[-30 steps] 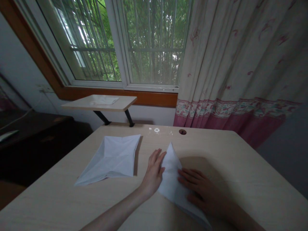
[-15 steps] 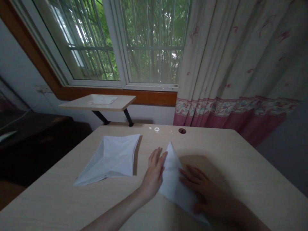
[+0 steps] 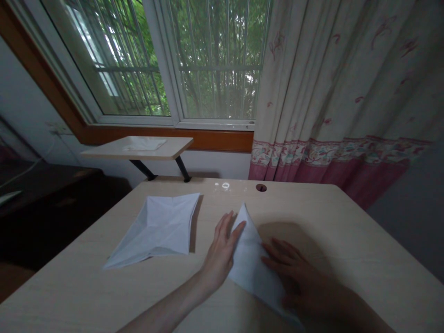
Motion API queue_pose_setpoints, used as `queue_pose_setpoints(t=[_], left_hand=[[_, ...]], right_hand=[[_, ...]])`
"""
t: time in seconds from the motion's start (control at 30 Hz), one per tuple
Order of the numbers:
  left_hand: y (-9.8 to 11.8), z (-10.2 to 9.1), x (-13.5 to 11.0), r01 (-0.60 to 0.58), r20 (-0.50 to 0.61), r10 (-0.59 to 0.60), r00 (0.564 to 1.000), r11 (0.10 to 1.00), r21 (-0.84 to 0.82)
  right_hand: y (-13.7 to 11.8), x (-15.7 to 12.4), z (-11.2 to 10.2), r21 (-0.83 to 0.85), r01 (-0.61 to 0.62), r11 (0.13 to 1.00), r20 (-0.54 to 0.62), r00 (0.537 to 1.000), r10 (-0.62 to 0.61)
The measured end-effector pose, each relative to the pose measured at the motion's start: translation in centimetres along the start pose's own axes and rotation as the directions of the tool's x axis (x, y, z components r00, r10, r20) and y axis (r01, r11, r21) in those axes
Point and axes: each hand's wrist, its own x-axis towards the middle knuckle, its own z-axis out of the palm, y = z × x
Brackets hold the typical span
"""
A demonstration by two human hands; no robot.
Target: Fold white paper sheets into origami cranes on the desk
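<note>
Both hands lie flat, fingers spread, gripping nothing: left hand [image 3: 222, 249] and right hand [image 3: 298, 277] press a pointed white folded paper [image 3: 251, 259] between them onto the pale woodgrain counter [image 3: 347, 240]. Left of the left hand lies another creased sheet [image 3: 157, 229], apparently unprinted.

A room in a home: a pale wooden desk [image 3: 347, 240] stands just below a barred window [image 3: 194, 60], a flowered pink-hemmed curtain [image 3: 347, 92] hanging beside the window, trees outside.

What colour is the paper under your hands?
White, a folded paper on the pale desk; head view.
</note>
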Motion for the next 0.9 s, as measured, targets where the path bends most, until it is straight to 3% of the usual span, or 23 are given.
queue_pose_setpoints(t=[0.2,0.4,0.57,0.73,0.9], left_hand=[[0.8,-0.8,0.0,-0.022,0.195,0.065,0.979,0.975,-0.219],[2.0,-1.6,0.2,0.011,0.4,0.051,0.915,0.988,-0.153],[2.2,-1.7,0.5,-0.013,0.409,0.047,0.911,0.996,-0.087],[1.8,-1.0,0.4,0.02,0.376,-0.015,0.927,1.0,-0.01],[1.7,-0.7,0.5,0.053,0.406,-0.102,0.908,0.99,0.13]], right_hand=[[0.7,0.0,0.5,-0.033,0.005,0.999,-0.042,0.999,-0.007],[1.4,0.3,0.6,-0.106,-0.034,0.994,-0.112,0.993,0.022],[1.8,0.8,0.9,-0.214,-0.098,0.972,-0.278,0.96,0.036],[2.0,1.4,1.5,-0.196,-0.088,0.977,-0.436,0.9,-0.007],[1.4,1.3,0.6,-0.161,-0.119,0.98,-0.476,0.879,0.028]])
